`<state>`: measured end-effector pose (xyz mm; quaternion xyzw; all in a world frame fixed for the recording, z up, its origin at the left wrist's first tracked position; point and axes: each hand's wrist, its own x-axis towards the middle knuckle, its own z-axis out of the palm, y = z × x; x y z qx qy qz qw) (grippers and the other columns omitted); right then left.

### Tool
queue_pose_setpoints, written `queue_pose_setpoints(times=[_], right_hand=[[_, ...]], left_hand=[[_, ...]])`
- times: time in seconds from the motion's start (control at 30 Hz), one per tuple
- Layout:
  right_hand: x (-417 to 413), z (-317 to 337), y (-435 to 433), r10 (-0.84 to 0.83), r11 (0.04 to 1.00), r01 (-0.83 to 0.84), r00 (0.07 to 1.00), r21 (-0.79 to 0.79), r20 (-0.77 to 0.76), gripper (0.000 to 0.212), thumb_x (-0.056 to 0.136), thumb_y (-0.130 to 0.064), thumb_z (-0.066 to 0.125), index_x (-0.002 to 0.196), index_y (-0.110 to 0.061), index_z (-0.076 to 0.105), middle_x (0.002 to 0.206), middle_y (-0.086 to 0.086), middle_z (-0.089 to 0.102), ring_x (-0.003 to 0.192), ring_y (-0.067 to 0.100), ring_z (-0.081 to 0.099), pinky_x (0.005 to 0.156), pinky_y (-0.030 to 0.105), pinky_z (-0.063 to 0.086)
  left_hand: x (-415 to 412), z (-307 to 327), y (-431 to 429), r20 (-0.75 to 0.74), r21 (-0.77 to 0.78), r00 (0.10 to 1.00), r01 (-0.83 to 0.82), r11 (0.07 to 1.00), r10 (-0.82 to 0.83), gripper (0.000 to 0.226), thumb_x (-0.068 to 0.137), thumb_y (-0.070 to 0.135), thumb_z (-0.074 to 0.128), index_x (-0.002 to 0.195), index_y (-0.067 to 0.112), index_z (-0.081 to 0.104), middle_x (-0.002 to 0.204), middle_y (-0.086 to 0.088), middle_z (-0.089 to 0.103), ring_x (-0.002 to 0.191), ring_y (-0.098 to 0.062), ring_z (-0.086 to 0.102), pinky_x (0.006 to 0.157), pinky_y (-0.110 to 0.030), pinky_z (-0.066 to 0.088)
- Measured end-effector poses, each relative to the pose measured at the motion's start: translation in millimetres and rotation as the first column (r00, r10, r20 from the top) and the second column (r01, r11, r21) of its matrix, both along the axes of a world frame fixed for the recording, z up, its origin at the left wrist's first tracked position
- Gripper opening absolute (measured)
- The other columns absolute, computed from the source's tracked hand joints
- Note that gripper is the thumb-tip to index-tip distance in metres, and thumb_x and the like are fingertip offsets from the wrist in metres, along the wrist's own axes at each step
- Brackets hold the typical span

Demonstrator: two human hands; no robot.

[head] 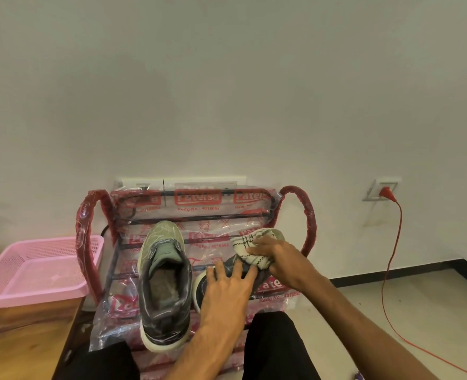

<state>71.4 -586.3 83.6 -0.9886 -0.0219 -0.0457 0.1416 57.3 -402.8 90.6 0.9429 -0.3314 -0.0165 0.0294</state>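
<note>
— Dark shoe (202, 283), this is the thing being cleaned, yes? Where exactly does it lie?

— On the shoe rack (306, 215), at its right side, on a bar wrapped in printed plastic. It lies on its side, I think; much of it is hidden under the hands.

— And the hands?

— Left hand (229, 283) lies flat on the shoe with the fingers spread wide, pressing and not gripping. Right hand (278, 256) is closed around a bunched cloth (254, 250), white with dark lines, at the far end of the shoe.

— How will such a shoe handle?

— Light, I would say. The sole looks stiff, while the upper seems soft and probably gives under rubbing. The plastic wrap looks slippery, so the shoe may slide on the bar when the cloth pushes. A grip around the sole edge or the heel should be firmer than a flat palm. The cloth is limp and needs a full fist.

— Let us count.

— Two shoes: the dark one and a green shoe (163, 281) standing just beside it at the left. One cloth, one rack. One pink basket (35, 297) on a wooden table (21, 338), well apart. One red cable (391, 256) plugged into a wall socket (374, 197).
</note>
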Motion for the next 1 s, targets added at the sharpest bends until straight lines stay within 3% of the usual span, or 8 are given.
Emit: queue_pose_setpoints(times=[0.1,0.17,0.33,0.53,0.67,0.83,0.9,1.0], right_hand=[[-0.3,6.2,-16.5,-0.085,0.991,0.087,0.996,-0.098,0.019,0.046,0.092,-0.021,0.062,0.136,-0.028,0.053,0.149,-0.002,0.042,0.136,0.017,0.038,0.108,0.033,0.037],[1.6,10.5,-19.3,-0.149,0.97,0.158,0.987,-0.184,0.058,0.048,0.089,-0.018,0.066,0.135,-0.026,0.055,0.149,0.001,0.042,0.136,0.019,0.038,0.107,0.034,0.038],[-11.5,-2.9,6.0,0.018,0.988,-0.008,0.998,-0.152,0.064,0.046,0.088,-0.022,0.068,0.132,-0.027,0.058,0.15,0.0,0.04,0.137,0.02,0.037,0.108,0.036,0.039],[-5.7,5.0,1.6,-0.022,0.952,0.065,0.989,-0.299,0.143,0.047,0.084,-0.026,0.071,0.13,-0.019,0.06,0.146,0.007,0.045,0.138,0.025,0.036,0.113,0.036,0.029],[-7.5,-1.6,10.4,0.103,0.979,-0.076,0.985,-0.192,0.136,0.041,0.085,-0.018,0.07,0.126,-0.019,0.064,0.142,0.004,0.049,0.134,0.021,0.04,0.108,0.033,0.036],[-4.7,1.4,-6.3,-0.083,0.954,0.118,0.987,-0.274,0.135,0.051,0.086,-0.025,0.069,0.135,-0.024,0.054,0.145,0.006,0.045,0.135,0.024,0.039,0.108,0.036,0.037],[-0.3,6.3,-12.5,-0.209,0.953,0.238,0.964,-0.186,0.163,0.049,0.091,-0.019,0.063,0.138,-0.025,0.051,0.143,0.006,0.047,0.131,0.023,0.042,0.102,0.035,0.043],[4.9,11.1,-15.4,-0.35,0.934,0.327,0.918,0.146,0.186,0.048,0.095,-0.014,0.054,0.141,-0.026,0.047,0.137,0.006,0.053,0.119,0.024,0.053,0.094,0.037,0.049]], left_hand=[[-1.6,1.0,-0.6,-0.002,0.017,1.0,0.026,1.0,-0.026,0.088,0.087,0.003,0.063,0.152,0.026,0.008,0.158,-0.013,0.016,0.144,-0.044,0.01,0.117,-0.056,0.011],[-3.3,0.9,-2.3,-0.012,0.021,0.999,0.032,0.999,-0.032,0.089,0.087,0.002,0.063,0.152,0.026,0.007,0.159,-0.013,0.013,0.144,-0.045,0.006,0.117,-0.057,0.008],[-0.5,-0.7,-1.8,-0.006,0.016,1.0,0.003,1.0,-0.003,0.089,0.087,0.008,0.064,0.152,0.027,0.006,0.159,-0.013,0.014,0.144,-0.044,0.009,0.117,-0.057,0.011],[-2.6,1.0,-2.7,-0.004,0.023,1.0,0.026,0.999,-0.026,0.087,0.086,0.004,0.064,0.151,0.027,0.01,0.158,-0.012,0.016,0.144,-0.043,0.009,0.117,-0.056,0.011],[-0.6,-2.7,2.2,0.018,-0.009,1.0,0.006,1.0,-0.006,0.086,0.088,0.002,0.059,0.152,0.029,0.009,0.157,-0.009,0.019,0.144,-0.041,0.012,0.116,-0.055,0.014],[-2.3,-0.1,1.1,0.036,-0.035,0.999,0.039,0.999,-0.038,0.087,0.086,-0.003,0.059,0.15,0.028,0.01,0.156,-0.012,0.017,0.143,-0.04,0.012,0.117,-0.052,0.014],[-3.0,1.0,1.6,0.036,-0.052,0.999,0.025,0.998,-0.024,0.09,0.085,-0.005,0.058,0.151,0.027,0.005,0.154,-0.017,0.014,0.143,-0.04,0.012,0.118,-0.05,0.014],[-5.2,-0.1,3.5,0.034,-0.076,0.999,-0.023,0.997,0.025,0.096,0.085,-0.002,0.06,0.152,0.022,-0.005,0.155,-0.021,0.01,0.144,-0.039,0.011,0.12,-0.046,0.013]])
